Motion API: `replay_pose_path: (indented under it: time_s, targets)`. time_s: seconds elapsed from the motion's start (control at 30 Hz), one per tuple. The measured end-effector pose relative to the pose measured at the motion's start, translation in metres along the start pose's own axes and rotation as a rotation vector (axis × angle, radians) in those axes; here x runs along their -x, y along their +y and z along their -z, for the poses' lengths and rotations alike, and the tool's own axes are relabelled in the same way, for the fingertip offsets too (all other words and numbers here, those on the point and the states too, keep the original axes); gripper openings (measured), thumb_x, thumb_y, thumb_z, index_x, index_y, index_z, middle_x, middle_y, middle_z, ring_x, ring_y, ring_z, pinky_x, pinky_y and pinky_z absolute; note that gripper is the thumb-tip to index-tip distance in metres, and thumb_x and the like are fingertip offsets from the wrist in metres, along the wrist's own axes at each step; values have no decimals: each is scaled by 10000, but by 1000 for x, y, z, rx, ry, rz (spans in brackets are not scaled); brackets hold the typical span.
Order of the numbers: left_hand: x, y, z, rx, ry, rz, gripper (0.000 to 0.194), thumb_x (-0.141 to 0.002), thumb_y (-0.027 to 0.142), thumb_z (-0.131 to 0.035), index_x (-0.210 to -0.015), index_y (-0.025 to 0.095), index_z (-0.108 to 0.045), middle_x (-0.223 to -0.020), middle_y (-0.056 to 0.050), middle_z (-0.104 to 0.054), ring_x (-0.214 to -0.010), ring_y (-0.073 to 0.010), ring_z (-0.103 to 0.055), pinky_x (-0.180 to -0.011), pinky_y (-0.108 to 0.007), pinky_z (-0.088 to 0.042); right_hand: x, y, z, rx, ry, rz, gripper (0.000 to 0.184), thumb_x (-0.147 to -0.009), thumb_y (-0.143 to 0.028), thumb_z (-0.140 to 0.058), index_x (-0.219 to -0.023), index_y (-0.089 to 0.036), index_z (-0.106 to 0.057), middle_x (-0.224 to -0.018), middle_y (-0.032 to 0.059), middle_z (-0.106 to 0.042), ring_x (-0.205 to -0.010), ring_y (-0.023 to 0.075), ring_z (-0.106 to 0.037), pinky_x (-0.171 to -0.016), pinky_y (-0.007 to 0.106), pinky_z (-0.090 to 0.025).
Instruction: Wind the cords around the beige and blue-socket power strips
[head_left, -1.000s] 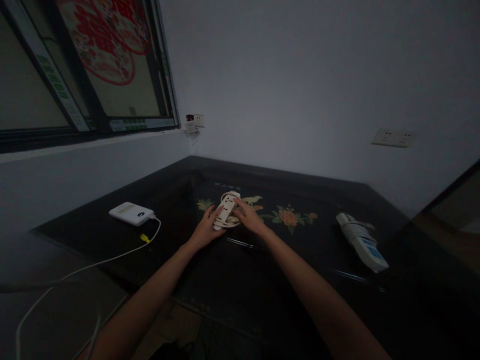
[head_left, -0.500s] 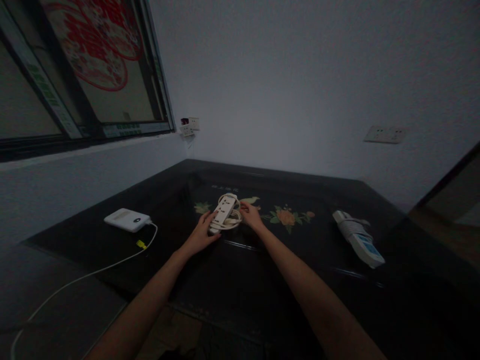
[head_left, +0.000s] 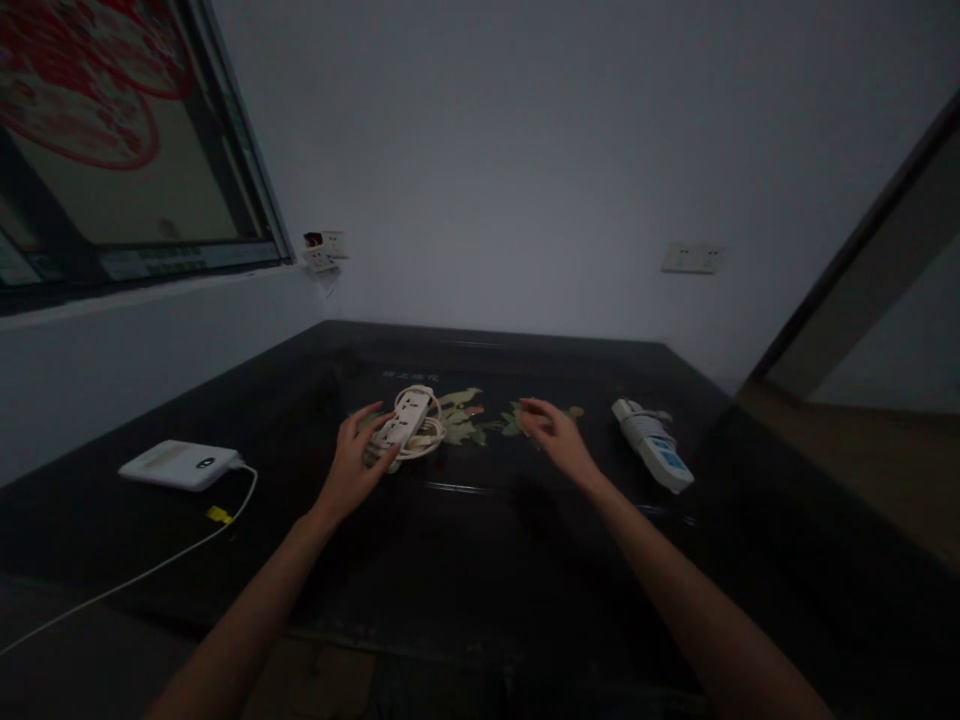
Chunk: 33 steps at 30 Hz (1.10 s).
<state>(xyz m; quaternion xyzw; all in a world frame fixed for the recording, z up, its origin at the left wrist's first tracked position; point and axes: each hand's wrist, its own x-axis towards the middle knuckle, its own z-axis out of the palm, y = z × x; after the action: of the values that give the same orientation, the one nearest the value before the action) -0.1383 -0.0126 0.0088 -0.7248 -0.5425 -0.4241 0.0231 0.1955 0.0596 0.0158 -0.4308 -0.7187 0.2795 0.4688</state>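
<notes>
A white power strip [head_left: 411, 412] lies slantwise on the dark table, its pale cord coiled around and beside it. My left hand [head_left: 356, 455] is at the strip's left side, fingers spread, with fingertips and thumb overlapping its near end; whether they touch it I cannot tell. Over the painted flowers, apart from any object, my right hand [head_left: 553, 435] hangs with loosely bent fingers and nothing visible in it. Farther right rests a second power strip [head_left: 660, 452], white and blue, with a grey cord wrapped around its body.
On the left of the dark table [head_left: 465, 540] lies a white box-shaped device [head_left: 180, 465] with a white cable [head_left: 161, 568] trailing off the near-left edge. A yellow tag [head_left: 220, 515] is by the cable. Wall sockets [head_left: 694, 258] and a window [head_left: 142, 150] are behind.
My right hand has left the coiled cord and moved right. The left hand's fingers have spread wider beside the strip. The camera view has turned to the right.
</notes>
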Motion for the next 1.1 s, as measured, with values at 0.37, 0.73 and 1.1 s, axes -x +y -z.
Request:
replay_pose_path:
  time_s: [0.37,0.73,1.1]
  targets:
    - [-28,154,-82,556,-148,-73,229,-879,274,-502,-1067,206,-613,-1143,-79,-621,-1148,-238,-534,-1033,-434,-379,54,88,169,627,494,-480,807,-714,-517,-632,-1352,-73,-416,-1246,259,-548,-1150,350,-536,-937,470,-417]
    - [0,145,-140,593,-414,-60,185,-863,172,-505,-971,176,-656,-979,-72,-661,-944,-192,-613,-862,-340,-468,55,100,159,317,404,-575,941,-570,-370,-744,-1394,-119,-367,-1311,199,-528,-1190,348,-523,-986,452,-400]
    - [1,155,-150,1267,-548,612,456,-832,384,-624,-1205,142,-524,-1092,-141,-662,-922,-202,-658,-827,-356,-510,54,23,28,-60,323,-156,923,-639,-334,-714,-1436,-163,-283,-1168,144,-585,-976,271,-607,-868,433,-482]
